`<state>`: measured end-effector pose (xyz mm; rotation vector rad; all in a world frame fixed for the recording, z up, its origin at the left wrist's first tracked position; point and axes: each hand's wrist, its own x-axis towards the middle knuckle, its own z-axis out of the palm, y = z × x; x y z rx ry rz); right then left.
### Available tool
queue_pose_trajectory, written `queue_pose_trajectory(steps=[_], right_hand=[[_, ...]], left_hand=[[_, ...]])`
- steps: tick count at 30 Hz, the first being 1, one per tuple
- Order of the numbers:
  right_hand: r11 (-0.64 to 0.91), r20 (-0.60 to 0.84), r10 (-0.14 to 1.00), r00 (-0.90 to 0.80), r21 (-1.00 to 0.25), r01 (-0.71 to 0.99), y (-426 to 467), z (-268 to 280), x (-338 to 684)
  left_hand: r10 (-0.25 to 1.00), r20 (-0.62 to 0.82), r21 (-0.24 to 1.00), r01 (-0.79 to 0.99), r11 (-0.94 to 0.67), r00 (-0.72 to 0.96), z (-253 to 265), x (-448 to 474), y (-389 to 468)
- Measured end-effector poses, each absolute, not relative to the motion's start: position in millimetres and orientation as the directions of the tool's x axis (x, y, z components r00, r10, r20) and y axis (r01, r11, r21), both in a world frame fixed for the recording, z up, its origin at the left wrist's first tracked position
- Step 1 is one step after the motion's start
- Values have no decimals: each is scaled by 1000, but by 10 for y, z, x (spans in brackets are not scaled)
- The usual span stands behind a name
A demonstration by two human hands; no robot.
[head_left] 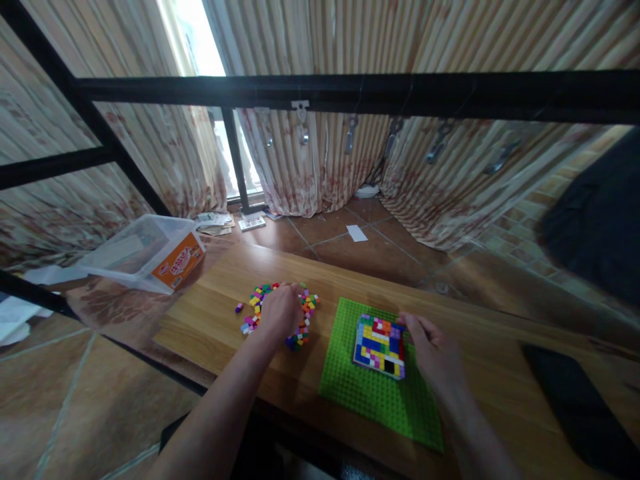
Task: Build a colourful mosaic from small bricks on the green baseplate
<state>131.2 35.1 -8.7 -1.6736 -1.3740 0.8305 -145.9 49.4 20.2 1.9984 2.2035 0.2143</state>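
Observation:
My left hand reaches down into a loose pile of small coloured toy bricks. Its fingers curl away from me, and the back of the hand covers the fingertips. To the right lies a green baseplate with a low, square build of multicoloured bricks on it. My right hand is at the build's far right corner, with its fingers bent and the tips close together. Whether those tips pinch a small brick or only touch the corner is too small to make out.
The wooden table bears a dark flat object at the right. A clear plastic box with an orange label stands beyond its left end. Black metal bars with hanging clips cross in front of the curtains. Papers lie on the floor.

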Motion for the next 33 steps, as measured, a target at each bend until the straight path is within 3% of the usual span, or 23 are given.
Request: queue_pose_trajectory(steps=[6, 18, 22, 25, 27, 30, 33], right_hand=[[-74, 22, 977, 214, -899, 432, 327, -59, 1315], [-38, 58, 973, 225, -915, 401, 312, -52, 1377], [-30, 71, 966, 250, -926, 377, 325, -17, 1400], [-8, 93, 958, 272, -938, 347, 322, 22, 1388], [14, 104, 957, 271, -949, 315, 306, 53, 1357], [72, 129, 969, 211, -963, 258, 258, 102, 1284], [152, 176, 981, 80, -957, 248, 196, 152, 1199]], left_hand=[[1000, -26, 190, 982, -12, 17, 170, -1317, 431], [998, -39, 148, 988, 49, -44, 170, -1153, 400], [999, -4, 185, 982, 39, -39, 200, -1155, 403], [1000, 30, 344, 939, -5, -6, 233, -1141, 404], [998, 16, 567, 822, -57, 59, 244, -1101, 401], [983, -24, 898, 437, -58, 180, 244, -995, 378], [963, -70, 994, 95, 47, 261, 248, -879, 331]])
